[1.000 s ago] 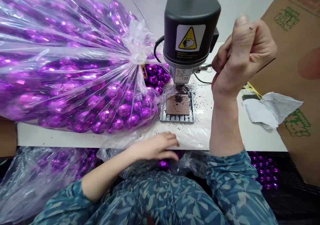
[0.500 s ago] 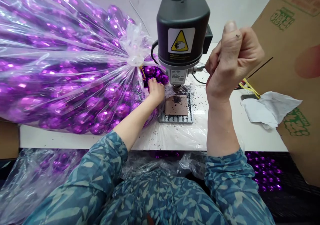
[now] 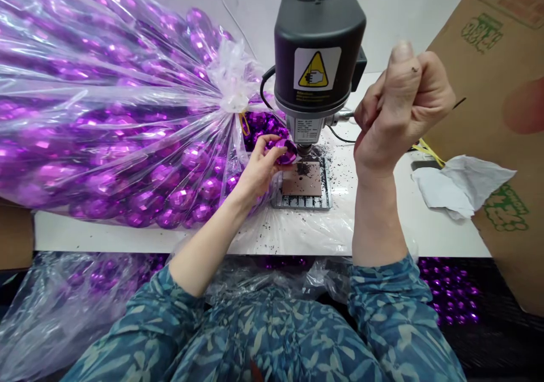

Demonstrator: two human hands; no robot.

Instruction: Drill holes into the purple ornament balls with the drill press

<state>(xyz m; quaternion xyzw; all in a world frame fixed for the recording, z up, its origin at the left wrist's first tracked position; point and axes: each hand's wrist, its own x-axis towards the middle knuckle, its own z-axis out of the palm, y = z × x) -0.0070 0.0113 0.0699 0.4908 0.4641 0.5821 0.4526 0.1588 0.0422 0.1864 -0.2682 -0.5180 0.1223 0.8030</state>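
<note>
A shiny purple faceted ball (image 3: 287, 152) is pinched between the fingers and thumb of my left hand (image 3: 266, 164), just left of the drill press chuck (image 3: 304, 149). Above it hangs the dark motor housing of the drill press (image 3: 318, 30), with a yellow warning label. My right hand (image 3: 403, 107) is closed in a fist around the machine's lever (image 3: 345, 116); most of the lever is hidden by the fingers. Below the chuck, a brown board (image 3: 301, 181) strewn with dark shavings lies on the metal base (image 3: 302, 202).
A big clear plastic bag (image 3: 229, 90) full of purple balls fills the left. More loose purple balls (image 3: 260, 124) lie behind my left hand. At right are crumpled white paper (image 3: 461, 186) and a tall cardboard box (image 3: 501, 144). Purple balls (image 3: 450, 291) show below the white table (image 3: 442, 240).
My left hand has drawn back from the pile of purple balls and now holds one near the chuck. My right hand stays closed on the lever.
</note>
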